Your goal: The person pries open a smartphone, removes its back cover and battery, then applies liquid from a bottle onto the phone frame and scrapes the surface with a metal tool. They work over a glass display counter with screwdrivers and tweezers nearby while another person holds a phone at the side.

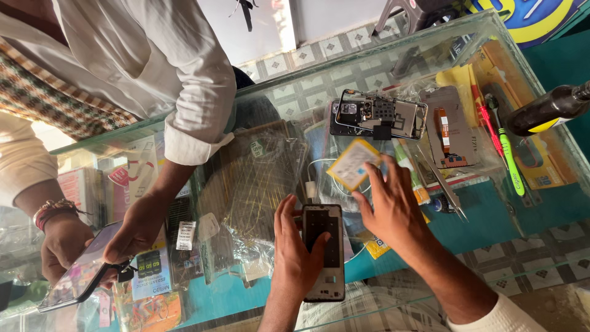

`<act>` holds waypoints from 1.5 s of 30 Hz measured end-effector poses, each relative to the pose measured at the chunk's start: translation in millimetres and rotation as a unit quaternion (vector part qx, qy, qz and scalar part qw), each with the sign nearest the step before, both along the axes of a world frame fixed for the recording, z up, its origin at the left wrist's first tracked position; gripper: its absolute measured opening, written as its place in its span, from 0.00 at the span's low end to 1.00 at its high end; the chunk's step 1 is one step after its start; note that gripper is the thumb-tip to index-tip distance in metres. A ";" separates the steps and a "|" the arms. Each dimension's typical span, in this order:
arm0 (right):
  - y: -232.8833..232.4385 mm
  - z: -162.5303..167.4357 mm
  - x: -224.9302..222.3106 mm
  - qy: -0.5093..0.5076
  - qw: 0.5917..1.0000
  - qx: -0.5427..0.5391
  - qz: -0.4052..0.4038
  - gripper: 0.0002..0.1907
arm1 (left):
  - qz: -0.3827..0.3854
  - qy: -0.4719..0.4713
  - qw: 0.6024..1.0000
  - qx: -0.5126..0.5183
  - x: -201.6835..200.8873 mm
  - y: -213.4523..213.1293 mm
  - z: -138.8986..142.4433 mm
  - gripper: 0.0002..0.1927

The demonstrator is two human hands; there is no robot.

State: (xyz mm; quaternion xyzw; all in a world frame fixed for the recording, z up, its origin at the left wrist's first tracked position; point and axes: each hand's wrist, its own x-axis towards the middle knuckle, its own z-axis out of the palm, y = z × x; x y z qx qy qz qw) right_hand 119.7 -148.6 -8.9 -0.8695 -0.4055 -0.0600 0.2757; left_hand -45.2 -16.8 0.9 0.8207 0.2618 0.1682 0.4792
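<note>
My left hand (pixel 296 249) grips a black phone frame (pixel 324 246) that lies on the glass counter (pixel 479 203), thumb across its middle. My right hand (pixel 388 206) hovers just right of it, fingers spread, with a yellow-edged flat battery (pixel 351 162) pinched at its fingertips. Behind it lies an opened phone body (pixel 380 115) with its circuit board showing. A detached back panel (pixel 447 126) with an orange flex cable rests further right.
Across the counter a person in a white shirt holds a phone (pixel 80 275) in both hands. A green screwdriver (pixel 509 158), a red one (pixel 485 117), tweezers (pixel 444 184) and a dark bottle (pixel 548 110) lie at the right. Packaged accessories fill the case under the glass.
</note>
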 end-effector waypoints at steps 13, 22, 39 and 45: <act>-127.5 13.1 60.1 -0.105 0.959 0.080 -0.252 0.19 | 0.051 0.076 0.985 -0.145 5.1 -0.3 -0.1 0.18; -203.1 -39.8 190.0 0.065 0.954 0.191 -0.223 0.26 | 0.068 0.044 0.990 -0.115 44.7 -9.0 1.8 0.19; -102.0 29.6 39.9 0.300 0.926 0.220 0.067 0.30 | 0.109 -0.040 0.966 -0.229 49.7 -21.2 -11.8 0.28; -72.3 27.7 21.0 0.133 0.980 0.113 0.094 0.35 | 0.085 -0.049 0.969 -0.226 47.3 -27.0 -9.6 0.25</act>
